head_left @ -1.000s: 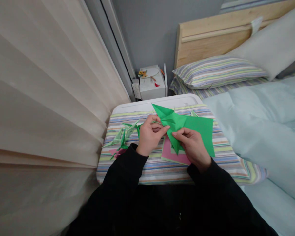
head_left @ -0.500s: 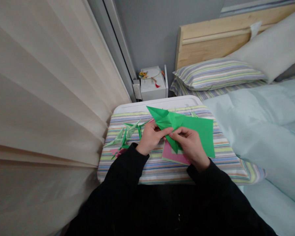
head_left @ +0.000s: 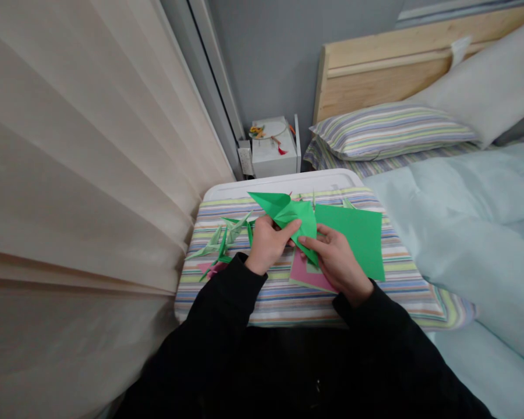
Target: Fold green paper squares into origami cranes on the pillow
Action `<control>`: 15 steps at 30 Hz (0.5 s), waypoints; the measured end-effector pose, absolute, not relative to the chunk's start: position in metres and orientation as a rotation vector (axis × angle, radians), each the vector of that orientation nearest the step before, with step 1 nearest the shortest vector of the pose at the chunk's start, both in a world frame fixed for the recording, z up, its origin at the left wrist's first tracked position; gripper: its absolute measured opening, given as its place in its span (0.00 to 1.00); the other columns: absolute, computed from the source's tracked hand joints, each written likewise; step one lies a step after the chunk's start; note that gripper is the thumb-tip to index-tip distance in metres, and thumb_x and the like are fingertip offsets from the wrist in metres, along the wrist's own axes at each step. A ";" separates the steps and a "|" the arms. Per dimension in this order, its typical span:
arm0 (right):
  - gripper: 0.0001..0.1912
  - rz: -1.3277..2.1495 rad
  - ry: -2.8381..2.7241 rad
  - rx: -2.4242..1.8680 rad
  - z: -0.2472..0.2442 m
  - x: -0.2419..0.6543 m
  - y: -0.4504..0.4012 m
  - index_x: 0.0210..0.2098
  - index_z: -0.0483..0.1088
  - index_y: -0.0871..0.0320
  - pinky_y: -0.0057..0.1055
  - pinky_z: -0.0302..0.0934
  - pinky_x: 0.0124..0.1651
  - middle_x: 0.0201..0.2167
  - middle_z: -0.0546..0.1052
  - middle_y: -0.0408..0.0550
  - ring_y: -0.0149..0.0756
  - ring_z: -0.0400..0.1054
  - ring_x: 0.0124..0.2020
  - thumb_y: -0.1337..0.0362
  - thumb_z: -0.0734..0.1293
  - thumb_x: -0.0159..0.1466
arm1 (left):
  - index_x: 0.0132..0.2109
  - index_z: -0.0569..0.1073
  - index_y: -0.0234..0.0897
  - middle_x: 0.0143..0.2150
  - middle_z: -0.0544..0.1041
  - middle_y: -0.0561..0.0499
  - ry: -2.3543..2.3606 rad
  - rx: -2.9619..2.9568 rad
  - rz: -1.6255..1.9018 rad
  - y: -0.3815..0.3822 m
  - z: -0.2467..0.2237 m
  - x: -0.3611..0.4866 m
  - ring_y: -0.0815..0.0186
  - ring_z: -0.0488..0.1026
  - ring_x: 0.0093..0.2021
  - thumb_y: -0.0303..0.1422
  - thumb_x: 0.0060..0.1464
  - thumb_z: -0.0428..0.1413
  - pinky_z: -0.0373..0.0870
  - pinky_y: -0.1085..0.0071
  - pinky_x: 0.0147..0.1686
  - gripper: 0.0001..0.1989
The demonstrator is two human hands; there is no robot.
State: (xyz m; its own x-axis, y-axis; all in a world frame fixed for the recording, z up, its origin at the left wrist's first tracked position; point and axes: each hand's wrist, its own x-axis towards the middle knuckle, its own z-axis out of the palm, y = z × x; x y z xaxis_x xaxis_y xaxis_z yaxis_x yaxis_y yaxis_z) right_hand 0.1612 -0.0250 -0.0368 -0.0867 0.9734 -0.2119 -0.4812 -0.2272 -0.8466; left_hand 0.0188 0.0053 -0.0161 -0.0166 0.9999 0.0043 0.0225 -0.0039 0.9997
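Both hands grip a partly folded green paper [head_left: 303,216], raised over the striped cloth [head_left: 271,304]. My left hand [head_left: 268,241] pinches its lower left side, thumb on top. My right hand [head_left: 338,256] holds its lower right edge between thumb and fingers. A long green point sticks out to the upper left. Under and beside my right hand lie a flat green sheet [head_left: 356,235] and a pink sheet or pad [head_left: 304,276]. Left of my left hand are several folded green paper shapes [head_left: 237,230] and a pink one [head_left: 216,269].
The cloth covers a white tray table [head_left: 227,191]. A pale curtain [head_left: 113,174] hangs at the left. Behind stands a small white cabinet [head_left: 273,160] with a red tassel [head_left: 282,150]. At the right are a bed with a light blue quilt [head_left: 471,209] and a striped pillow [head_left: 393,131].
The folded green paper has turned and shifted a little to the left in my hands, its pointed end now further left. My right fingers have moved slightly along its edge.
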 end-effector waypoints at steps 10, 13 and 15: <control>0.13 1.636 -0.849 -0.870 -0.038 0.164 -0.028 0.29 0.79 0.61 0.27 0.60 0.24 0.22 0.78 0.45 0.29 0.67 0.20 0.56 0.78 0.56 | 0.30 0.74 0.33 0.24 0.75 0.53 1.039 1.112 1.130 0.002 -0.018 0.020 0.73 0.67 0.19 0.39 0.42 0.73 0.63 0.75 0.18 0.18; 0.14 1.616 -0.841 -0.897 -0.038 0.163 -0.028 0.28 0.78 0.60 0.26 0.60 0.24 0.20 0.78 0.44 0.28 0.66 0.19 0.55 0.77 0.57 | 0.30 0.73 0.33 0.23 0.73 0.55 1.032 1.091 1.150 0.001 -0.018 0.021 0.75 0.64 0.18 0.38 0.42 0.73 0.60 0.76 0.17 0.18; 0.13 1.587 -0.864 -0.924 -0.038 0.162 -0.029 0.27 0.77 0.60 0.25 0.60 0.23 0.19 0.77 0.43 0.27 0.66 0.18 0.56 0.77 0.57 | 0.29 0.72 0.33 0.22 0.71 0.56 1.027 1.061 1.186 0.002 -0.017 0.020 0.76 0.62 0.18 0.38 0.43 0.72 0.58 0.76 0.17 0.18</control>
State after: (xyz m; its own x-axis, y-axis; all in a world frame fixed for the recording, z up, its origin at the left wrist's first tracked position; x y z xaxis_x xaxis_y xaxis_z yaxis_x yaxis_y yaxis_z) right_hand 0.1623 -0.0287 -0.0379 -0.1437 0.9808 -0.1323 -0.4214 -0.1815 -0.8885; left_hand 0.0204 0.0016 -0.0174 0.0959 0.9940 -0.0519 -0.1931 0.0697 0.9787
